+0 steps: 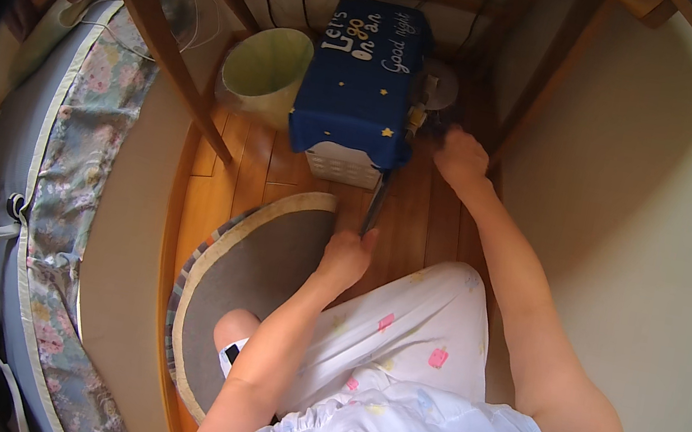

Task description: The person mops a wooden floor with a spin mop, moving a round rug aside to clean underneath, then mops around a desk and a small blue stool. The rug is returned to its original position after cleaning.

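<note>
My left hand (pixel 345 257) is closed round the near end of a thin dark rod (pixel 377 203). The rod points away from me, along the right side of a white slatted basket (pixel 343 166). Draped over that basket is a dark blue cloth (pixel 352 98) with yellow stars and light lettering. To the right of the basket, my right hand (pixel 463 159) is closed at a dark thing, mostly hidden and too blurred to name. Close to it are a small yellow and white item (pixel 417 120) and a greyish round object (pixel 441 87).
A pale green bin (pixel 269 64) stands left of the basket. Wooden desk legs (pixel 168 49) frame the space, with a wall (pixel 638 219) on the right. A grey round mat (pixel 258 247) lies on the wooden floor (pixel 436 222) by my leg. A floral-covered bed edge (pixel 82 154) is at left.
</note>
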Motion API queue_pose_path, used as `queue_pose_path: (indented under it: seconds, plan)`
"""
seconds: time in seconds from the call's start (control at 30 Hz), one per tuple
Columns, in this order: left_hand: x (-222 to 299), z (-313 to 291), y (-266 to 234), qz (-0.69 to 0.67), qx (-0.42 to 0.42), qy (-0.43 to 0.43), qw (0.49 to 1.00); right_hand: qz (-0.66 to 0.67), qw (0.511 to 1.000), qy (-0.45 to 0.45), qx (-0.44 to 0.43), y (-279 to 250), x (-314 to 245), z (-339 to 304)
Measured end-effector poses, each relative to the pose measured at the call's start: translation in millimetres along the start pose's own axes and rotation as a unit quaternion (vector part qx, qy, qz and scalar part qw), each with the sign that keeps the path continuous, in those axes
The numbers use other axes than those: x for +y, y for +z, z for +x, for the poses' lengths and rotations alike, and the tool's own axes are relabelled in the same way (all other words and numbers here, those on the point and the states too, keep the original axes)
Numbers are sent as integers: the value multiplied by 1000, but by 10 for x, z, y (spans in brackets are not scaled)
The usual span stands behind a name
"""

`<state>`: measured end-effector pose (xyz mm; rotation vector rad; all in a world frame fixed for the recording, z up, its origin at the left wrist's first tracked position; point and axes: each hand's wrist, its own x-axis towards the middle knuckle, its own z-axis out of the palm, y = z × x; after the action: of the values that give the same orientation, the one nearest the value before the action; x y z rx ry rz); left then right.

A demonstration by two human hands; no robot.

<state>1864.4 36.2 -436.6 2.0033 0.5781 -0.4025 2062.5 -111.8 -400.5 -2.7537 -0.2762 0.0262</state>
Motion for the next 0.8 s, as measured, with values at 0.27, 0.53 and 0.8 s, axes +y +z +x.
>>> queue_pose_path:
  seconds: [0.27, 0.53, 0.8]
  plan:
    - [44, -615, -192, 82, -98, -63, 990, -9, 995, 65, -71, 168, 430, -485]
    - [560, 259, 109, -8, -116, -109, 987, 82, 995, 41, -23, -61, 435, -572]
    - [1182, 1314, 259, -73, -91, -94, 989, 107, 992, 24, 65, 15, 856, -726]
